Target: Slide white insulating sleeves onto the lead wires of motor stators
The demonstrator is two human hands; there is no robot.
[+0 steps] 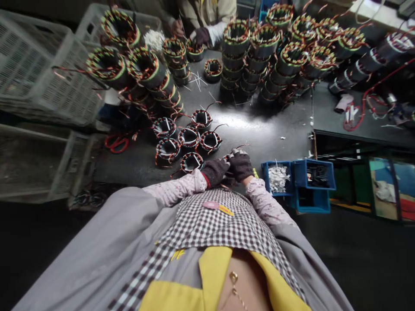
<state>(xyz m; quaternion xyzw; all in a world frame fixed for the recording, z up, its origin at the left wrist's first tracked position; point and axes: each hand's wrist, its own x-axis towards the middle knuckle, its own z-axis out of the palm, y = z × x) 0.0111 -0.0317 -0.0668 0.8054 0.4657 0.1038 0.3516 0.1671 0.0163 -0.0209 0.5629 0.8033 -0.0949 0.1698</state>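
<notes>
Both my hands wear dark knit gloves and meet at the near edge of the black table. My left hand and my right hand are closed together around a small wound stator coil, which they mostly hide; thin red wires stick out above it. Several more small stator coils with red and copper windings lie on the table just left of and beyond my hands. The nearest one almost touches my left glove.
Tall stacks of larger stators fill the back of the table. A co-worker's gloved hands work at the far edge. White plastic crates stand left. Blue bins with white and black small parts sit right of my hands. Red-handled scissors lie left.
</notes>
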